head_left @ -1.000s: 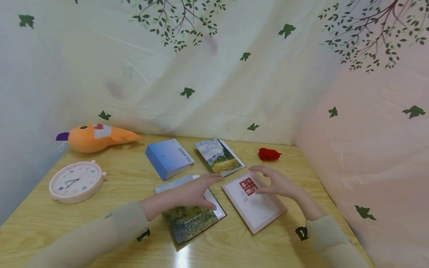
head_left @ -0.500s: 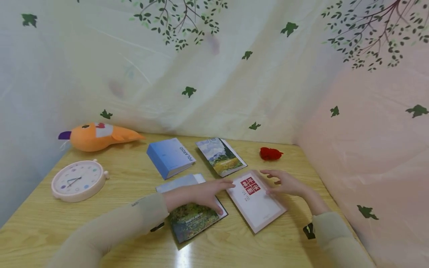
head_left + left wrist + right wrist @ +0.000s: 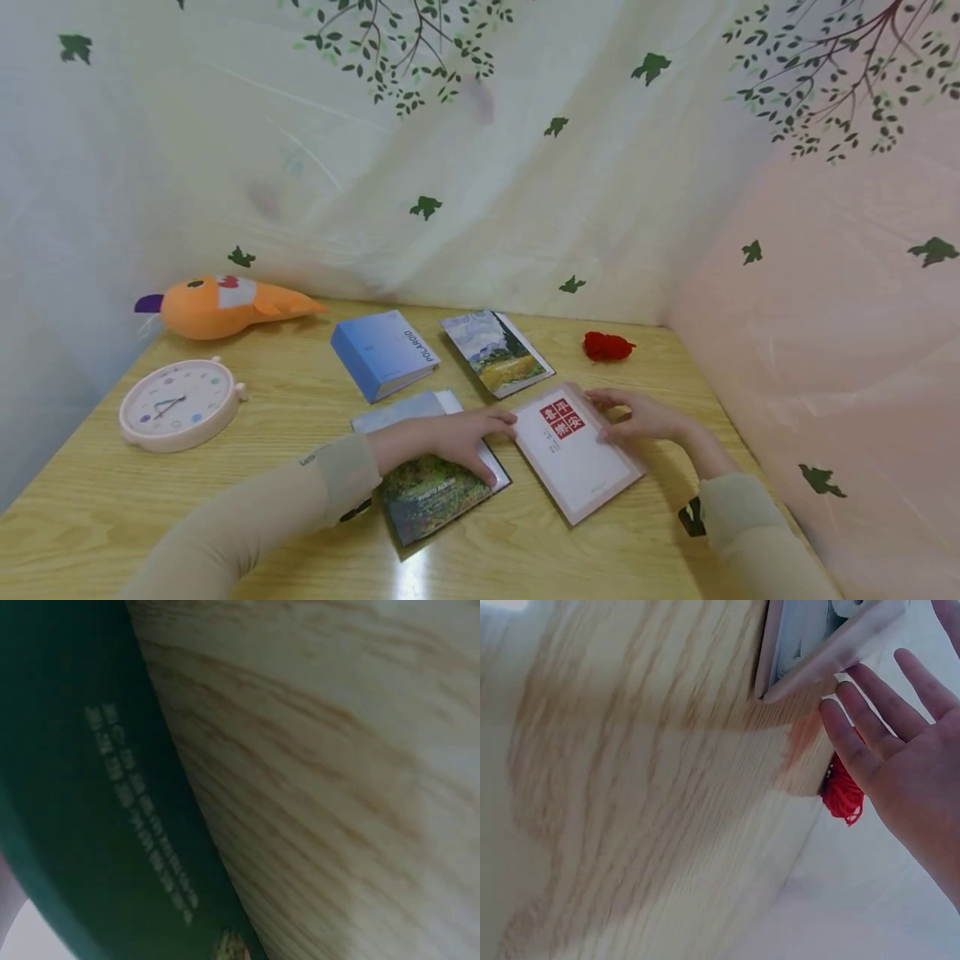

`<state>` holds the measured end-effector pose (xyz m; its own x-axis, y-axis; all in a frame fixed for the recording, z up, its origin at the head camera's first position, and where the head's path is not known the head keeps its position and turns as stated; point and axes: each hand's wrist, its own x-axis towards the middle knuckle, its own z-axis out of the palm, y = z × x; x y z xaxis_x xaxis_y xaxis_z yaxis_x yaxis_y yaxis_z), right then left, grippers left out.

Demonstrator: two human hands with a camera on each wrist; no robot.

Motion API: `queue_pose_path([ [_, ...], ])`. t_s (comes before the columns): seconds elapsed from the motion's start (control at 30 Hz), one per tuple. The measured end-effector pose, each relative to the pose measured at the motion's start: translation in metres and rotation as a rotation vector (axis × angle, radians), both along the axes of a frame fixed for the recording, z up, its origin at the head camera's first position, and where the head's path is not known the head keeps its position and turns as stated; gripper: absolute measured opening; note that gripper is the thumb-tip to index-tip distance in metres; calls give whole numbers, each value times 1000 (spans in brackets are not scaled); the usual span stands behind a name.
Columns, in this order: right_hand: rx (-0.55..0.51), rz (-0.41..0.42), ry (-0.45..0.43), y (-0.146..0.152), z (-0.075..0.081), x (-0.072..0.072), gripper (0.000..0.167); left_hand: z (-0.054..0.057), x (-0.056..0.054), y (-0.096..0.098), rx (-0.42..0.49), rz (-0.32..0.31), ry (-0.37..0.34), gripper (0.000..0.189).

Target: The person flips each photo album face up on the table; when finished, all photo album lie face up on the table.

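A pale pink book [image 3: 581, 467] with a red square of characters lies flat on the table between the two hands. My left hand [image 3: 453, 435] reaches over the landscape-covered photo album [image 3: 427, 508], its fingertips at the pink book's left edge and its thumb over the album's right side. At the pink book's right edge is my right hand [image 3: 641, 415]. In the right wrist view the fingers [image 3: 870, 712] are nearly straight, close to the book's lower corner [image 3: 810, 682]; contact is hard to tell. The left wrist view shows a dark green side with blurred print [image 3: 135, 787], and no hand.
Behind lie a blue POLAROID album [image 3: 382, 350] and a painting-covered album [image 3: 495, 350]. A red yarn bundle [image 3: 607, 346] sits at the back right. On the left are a pink clock [image 3: 178, 404] and an orange plush bird [image 3: 217, 308]. A printed curtain [image 3: 480, 208] surrounds the wooden table.
My left hand has moved right, to the pink book's left edge. The right hand has shifted from above the book to its right edge. The book stays in place.
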<state>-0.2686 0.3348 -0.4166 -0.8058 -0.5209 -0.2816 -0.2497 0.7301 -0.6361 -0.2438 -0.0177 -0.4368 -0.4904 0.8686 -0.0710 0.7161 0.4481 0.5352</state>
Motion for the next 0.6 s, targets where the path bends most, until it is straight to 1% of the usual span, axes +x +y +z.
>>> queue_pose_path([
  [0.07, -7, -9, -11, 1, -1, -1, 74, 0, 0, 0, 1, -1, -14, 71],
  [0.17, -21, -35, -47, 4, 0, -1, 71, 0, 1, 1, -3, -8, -13, 71],
  [0.3, -75, -64, -96, 8, 5, 2, 68, 0, 2, 3, -14, -19, -10, 71],
  [0.4, -98, -64, -98, 11, 9, 2, 65, 0, 1, 3, -27, -7, -16, 71],
  [0.5, -94, -59, -99, 11, 13, 2, 64, 0, 0, 3, -42, 9, -20, 72],
  [0.6, -100, -46, -100, 10, 17, 4, 65, 2, 0, 2, -44, 7, -18, 73],
])
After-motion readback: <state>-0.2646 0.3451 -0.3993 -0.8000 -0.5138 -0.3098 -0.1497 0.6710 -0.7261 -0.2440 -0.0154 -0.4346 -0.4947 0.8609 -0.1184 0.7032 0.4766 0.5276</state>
